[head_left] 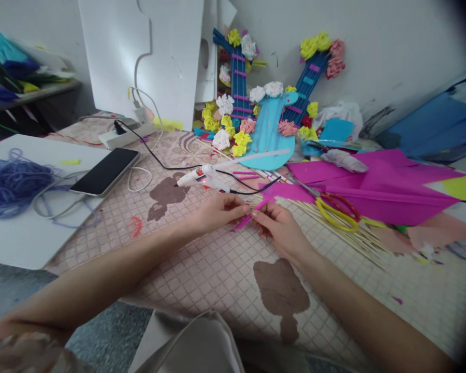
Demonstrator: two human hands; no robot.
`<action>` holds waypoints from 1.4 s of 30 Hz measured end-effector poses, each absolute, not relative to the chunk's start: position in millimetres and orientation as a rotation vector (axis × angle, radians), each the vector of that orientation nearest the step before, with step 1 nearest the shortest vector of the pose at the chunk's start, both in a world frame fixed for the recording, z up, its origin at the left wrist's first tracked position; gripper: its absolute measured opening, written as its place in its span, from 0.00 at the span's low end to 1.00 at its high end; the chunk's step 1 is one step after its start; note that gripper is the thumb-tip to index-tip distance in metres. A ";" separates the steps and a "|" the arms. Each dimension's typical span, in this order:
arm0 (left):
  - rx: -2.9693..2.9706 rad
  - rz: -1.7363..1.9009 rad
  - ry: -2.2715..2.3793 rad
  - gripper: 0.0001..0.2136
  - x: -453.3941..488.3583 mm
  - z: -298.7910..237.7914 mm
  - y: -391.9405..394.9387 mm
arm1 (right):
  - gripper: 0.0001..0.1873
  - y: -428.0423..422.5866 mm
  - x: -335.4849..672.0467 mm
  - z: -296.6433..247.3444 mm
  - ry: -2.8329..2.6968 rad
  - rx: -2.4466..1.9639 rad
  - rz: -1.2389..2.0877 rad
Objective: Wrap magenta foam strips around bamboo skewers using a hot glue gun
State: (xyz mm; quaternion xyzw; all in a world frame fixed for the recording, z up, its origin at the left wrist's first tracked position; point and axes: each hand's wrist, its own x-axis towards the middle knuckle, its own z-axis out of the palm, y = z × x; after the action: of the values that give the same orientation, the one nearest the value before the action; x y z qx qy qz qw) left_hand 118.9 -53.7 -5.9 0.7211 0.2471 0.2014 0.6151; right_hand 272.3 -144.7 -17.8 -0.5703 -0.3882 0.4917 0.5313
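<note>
My left hand (217,210) and my right hand (277,225) meet over the patterned mat (217,269). Both pinch a narrow magenta paper strip (245,219) between thumb and fingers. The left hand grips its upper end, the right hand closes on it from the right. A white hot glue gun (202,178) lies just beyond my left hand, its black cord (159,158) running back to a power strip (124,135). Red and yellow scissors (336,207) rest to the right of my right hand, on a bundle of thin wooden sticks (349,233).
Magenta paper sheets (373,181) spread at the right. Blue paper guitars (272,129) with paper flowers lean against the far wall. A black phone (105,171) and purple yarn (15,181) lie on a white board (23,238) at the left. White foam board (147,57) stands behind.
</note>
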 end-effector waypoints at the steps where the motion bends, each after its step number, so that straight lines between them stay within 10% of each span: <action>1: 1.679 0.492 0.580 0.11 119.5 -4.3 -53.9 | 0.15 -145.6 271.2 -16.7 -0.972 -1.381 1.173; 42: 1.285 0.358 0.528 0.13 114.9 -2.6 -51.7 | 0.18 -151.0 267.2 -15.0 -1.144 -1.391 1.155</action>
State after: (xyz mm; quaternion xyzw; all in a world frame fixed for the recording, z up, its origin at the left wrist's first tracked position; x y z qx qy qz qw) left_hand 114.9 -51.7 -2.6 0.5888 0.2418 0.1641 0.7536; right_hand 267.2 -151.0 -15.0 -0.5704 -0.4688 0.4734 0.4804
